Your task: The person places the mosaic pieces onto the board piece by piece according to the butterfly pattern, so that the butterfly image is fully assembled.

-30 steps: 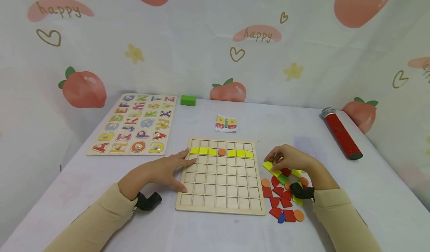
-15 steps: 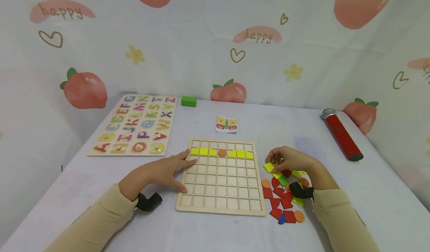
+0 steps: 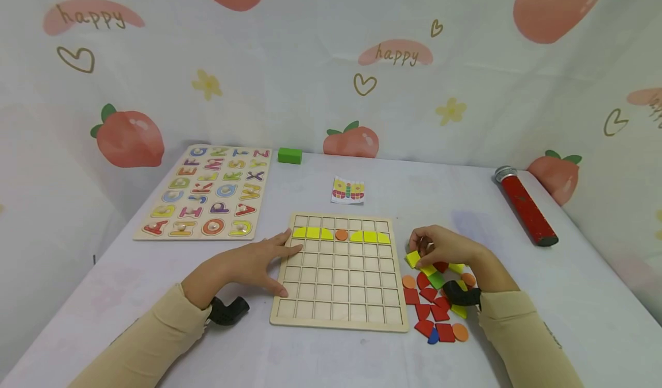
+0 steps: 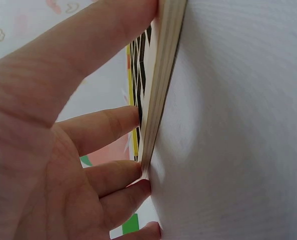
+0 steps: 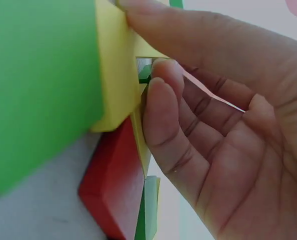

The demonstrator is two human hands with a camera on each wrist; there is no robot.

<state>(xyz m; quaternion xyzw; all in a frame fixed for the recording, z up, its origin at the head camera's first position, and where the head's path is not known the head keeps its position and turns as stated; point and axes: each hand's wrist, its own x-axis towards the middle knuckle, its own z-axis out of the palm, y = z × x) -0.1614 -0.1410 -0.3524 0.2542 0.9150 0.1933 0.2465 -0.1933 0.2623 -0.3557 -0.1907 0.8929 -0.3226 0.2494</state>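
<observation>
Head view: wooden grid board (image 3: 333, 293) in front of me on the white-covered table (image 3: 362, 356), seven columns by seven rows; second row from the far edge filled, six yellow tiles (image 3: 312, 233), three each side of one orange disc (image 3: 342, 234), other cells bare. My left hand (image 3: 250, 261) is spread, fingers and thumb apart on the board's left edge, gripping nothing. My right hand (image 3: 447, 245) is bent over the loose pile right of the board, thumb on a yellow square (image 3: 412, 258), fingers curled; can't tell if it's pinched. In the pile: one blue piece (image 3: 433, 336), at least three loose orange discs (image 3: 460, 332), at least eight red pieces (image 3: 445, 332), one green piece (image 3: 436, 280), more yellow; my hand and the black wrist camera (image 3: 462, 293) block part, so no full count. Far left, one alphabet board (image 3: 201, 195) with letters seated in it; beside its far corner, one green block (image 3: 289, 156). One butterfly card (image 3: 348, 191) beyond the grid board, one red microphone (image 3: 526, 207) far right. Left wrist view: my thumb and nearest fingers at the board's edge, lower fingertips by the tabletop. Right wrist view: thumb tip touching yellow, two fingertips below it close together, a large green face near the lens, a red piece underneath.
</observation>
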